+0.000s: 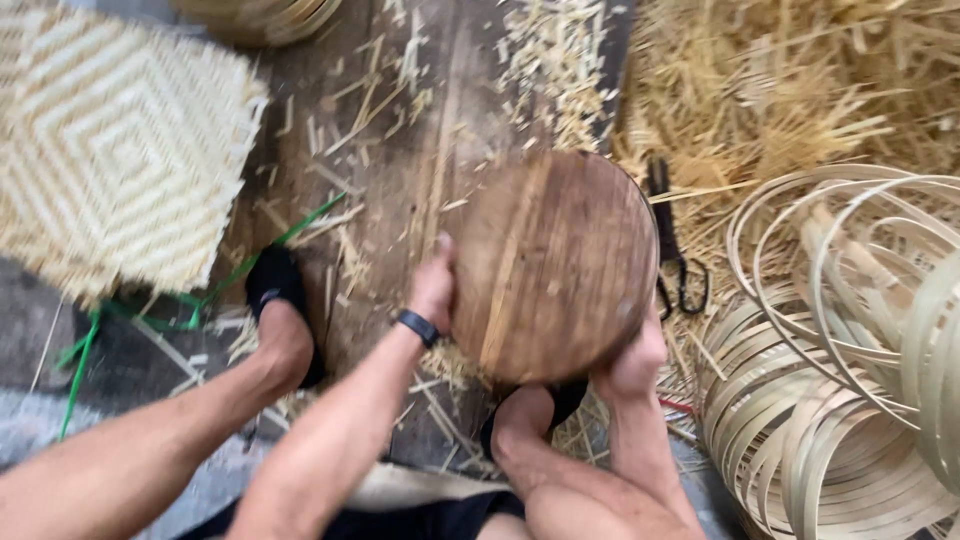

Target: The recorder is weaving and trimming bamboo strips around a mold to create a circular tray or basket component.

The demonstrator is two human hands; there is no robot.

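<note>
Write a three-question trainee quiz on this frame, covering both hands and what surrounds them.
1. True or false: both hands grip the round wooden board.
2. What lies right of the board's edge? A) black shears B) a hammer C) a cup
3. The woven bamboo mat lies on which side of the picture?

Key:
1. True: left hand and right hand hold opposite edges.
2. A
3. Left; coiled bamboo strips lie right.

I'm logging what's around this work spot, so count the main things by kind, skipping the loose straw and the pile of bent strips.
Round wooden board, held by the left hand and right hand: 1
Woven mat: 1
Black shears: 1
Woven basket at the top edge: 1
Total: 4
</note>
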